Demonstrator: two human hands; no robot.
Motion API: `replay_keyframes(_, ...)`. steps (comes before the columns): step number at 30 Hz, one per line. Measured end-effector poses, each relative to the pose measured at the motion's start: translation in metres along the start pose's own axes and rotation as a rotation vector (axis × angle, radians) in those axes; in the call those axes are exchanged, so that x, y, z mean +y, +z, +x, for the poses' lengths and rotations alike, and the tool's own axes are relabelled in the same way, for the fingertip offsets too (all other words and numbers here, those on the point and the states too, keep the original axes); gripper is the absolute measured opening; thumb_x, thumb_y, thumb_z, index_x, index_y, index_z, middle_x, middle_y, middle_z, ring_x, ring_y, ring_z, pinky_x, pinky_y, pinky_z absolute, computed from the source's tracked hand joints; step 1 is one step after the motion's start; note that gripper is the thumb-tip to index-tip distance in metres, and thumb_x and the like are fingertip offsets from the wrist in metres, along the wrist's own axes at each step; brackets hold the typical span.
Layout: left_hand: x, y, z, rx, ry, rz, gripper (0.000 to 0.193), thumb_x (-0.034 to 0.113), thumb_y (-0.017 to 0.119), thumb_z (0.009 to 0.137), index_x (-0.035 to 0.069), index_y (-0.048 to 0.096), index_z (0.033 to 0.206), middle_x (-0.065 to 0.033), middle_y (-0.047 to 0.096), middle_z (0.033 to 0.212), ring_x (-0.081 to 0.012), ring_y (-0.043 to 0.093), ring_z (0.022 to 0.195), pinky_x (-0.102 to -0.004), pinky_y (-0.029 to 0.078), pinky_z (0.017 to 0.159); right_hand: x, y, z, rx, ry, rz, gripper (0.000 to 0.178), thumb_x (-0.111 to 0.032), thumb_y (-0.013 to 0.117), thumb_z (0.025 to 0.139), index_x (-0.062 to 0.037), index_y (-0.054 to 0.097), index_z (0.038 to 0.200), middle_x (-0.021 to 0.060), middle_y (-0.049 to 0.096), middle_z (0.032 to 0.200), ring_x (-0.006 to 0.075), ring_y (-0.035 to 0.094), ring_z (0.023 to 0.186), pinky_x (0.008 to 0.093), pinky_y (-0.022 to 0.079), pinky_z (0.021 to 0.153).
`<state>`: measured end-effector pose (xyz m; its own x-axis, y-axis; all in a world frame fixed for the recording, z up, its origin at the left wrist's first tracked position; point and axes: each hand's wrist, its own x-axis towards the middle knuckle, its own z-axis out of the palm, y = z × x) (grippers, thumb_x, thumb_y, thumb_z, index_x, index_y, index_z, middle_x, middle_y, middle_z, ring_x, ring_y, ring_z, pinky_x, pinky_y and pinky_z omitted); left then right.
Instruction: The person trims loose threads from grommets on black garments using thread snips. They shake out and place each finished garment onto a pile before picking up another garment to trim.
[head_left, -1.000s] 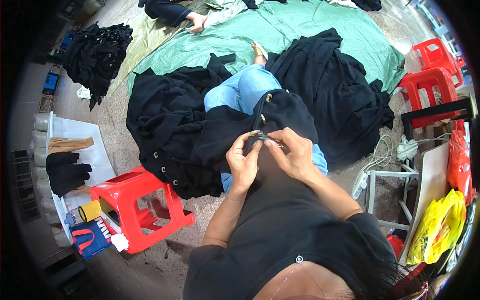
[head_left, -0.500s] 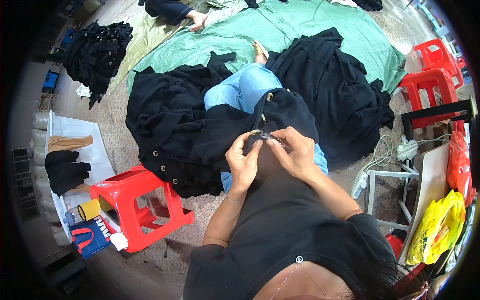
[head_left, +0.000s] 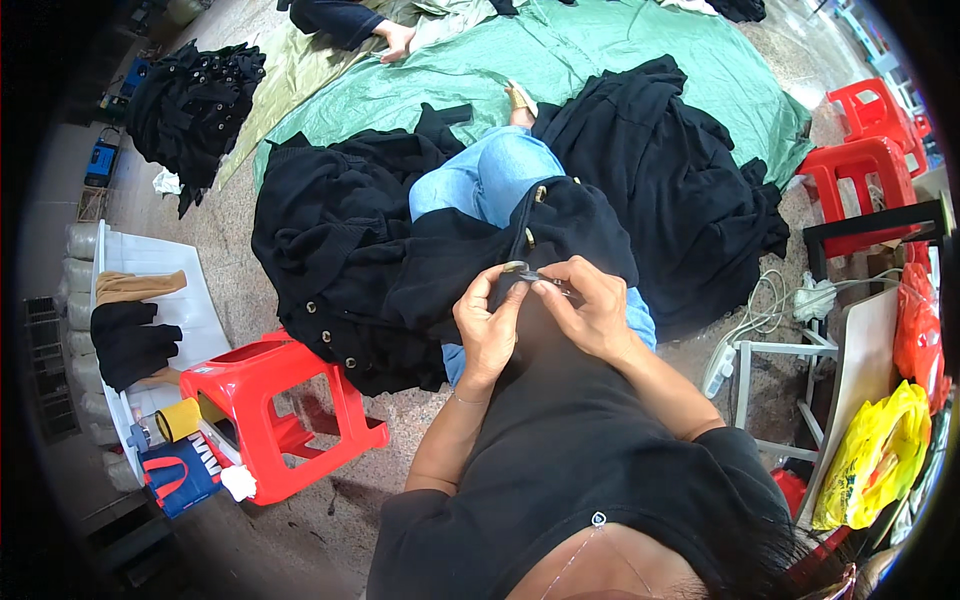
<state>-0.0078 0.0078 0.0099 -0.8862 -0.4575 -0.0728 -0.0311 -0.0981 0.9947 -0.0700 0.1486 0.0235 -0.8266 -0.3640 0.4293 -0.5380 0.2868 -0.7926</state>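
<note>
A black garment [head_left: 585, 225] with light buttons along its edge lies across my lap. My left hand [head_left: 487, 328] is closed in a pinch on one pale button [head_left: 515, 267] at that edge, just above my chest. My right hand [head_left: 590, 305] is closed too, its thumb and forefinger holding a small shiny metal tool [head_left: 534, 276] whose tip meets the button. The tool's exact kind is too small to tell, and its rear part goes under my fingers. Another button [head_left: 530, 237] shows a little farther up the garment's edge.
Black garments are heaped at left [head_left: 330, 220] and right [head_left: 660, 170] on a green sheet [head_left: 600, 40]. A red stool [head_left: 250, 400] stands near left, beside a white tub [head_left: 190, 290]. More red stools [head_left: 860, 180], cables [head_left: 765, 310] and a yellow bag [head_left: 875, 460] are at right. Another person's hand [head_left: 397, 42] shows far off.
Both hands keep nearly the same place. The button and the metal tool's tip have shifted very slightly between my fingers.
</note>
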Motion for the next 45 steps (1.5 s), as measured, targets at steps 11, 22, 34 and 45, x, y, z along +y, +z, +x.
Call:
replay_keyframes(11, 0.001, 0.000, -0.001, -0.026, 0.047, 0.070, 0.020, 0.003, 0.073, 0.090, -0.002, 0.069, 0.109, -0.0036, 0.072, 0.097, -0.0078, 0.064, 0.090, -0.0231, 0.051, 0.083, -0.001, 0.002, 0.001, -0.009, -0.003, 0.008, 0.015, -0.012, 0.078, 0.084, -0.0028, 0.069, 0.092, 0.0063, 0.068, 0.078, 0.0176, 0.067, 0.059, 0.0283, 0.049, 0.051)
replay_keyframes(22, -0.004, 0.000, -0.001, -0.024, 0.029, 0.091, 0.021, 0.001, 0.073, 0.089, -0.002, 0.069, 0.110, -0.0037, 0.071, 0.100, -0.0079, 0.063, 0.092, -0.0233, 0.051, 0.083, 0.008, 0.008, -0.002, 0.140, 0.540, 0.674, 0.017, -0.010, 0.073, 0.092, -0.0002, 0.067, 0.104, -0.0039, 0.065, 0.081, 0.0010, 0.054, 0.072, 0.0181, 0.042, 0.064)
replay_keyframes(34, 0.008, -0.002, 0.000, -0.172, -0.083, -0.171, 0.029, 0.014, 0.056, 0.104, -0.004, 0.064, 0.125, -0.0069, 0.069, 0.110, -0.0087, 0.060, 0.095, -0.0226, 0.048, 0.085, 0.012, 0.012, -0.002, -0.014, 0.376, 0.482, 0.012, -0.002, 0.070, 0.090, 0.0003, 0.068, 0.101, -0.0005, 0.065, 0.083, 0.0026, 0.053, 0.072, 0.0203, 0.042, 0.063)
replay_keyframes(45, -0.002, 0.003, -0.001, -0.030, 0.346, 0.224, 0.028, -0.002, 0.067, 0.092, 0.004, 0.066, 0.119, -0.0104, 0.064, 0.117, -0.0164, 0.063, 0.097, -0.0275, 0.050, 0.084, 0.013, 0.015, -0.003, 0.004, 0.441, 0.611, 0.010, -0.004, 0.068, 0.093, 0.0000, 0.066, 0.101, -0.0038, 0.063, 0.082, 0.0011, 0.051, 0.074, 0.0189, 0.041, 0.064)
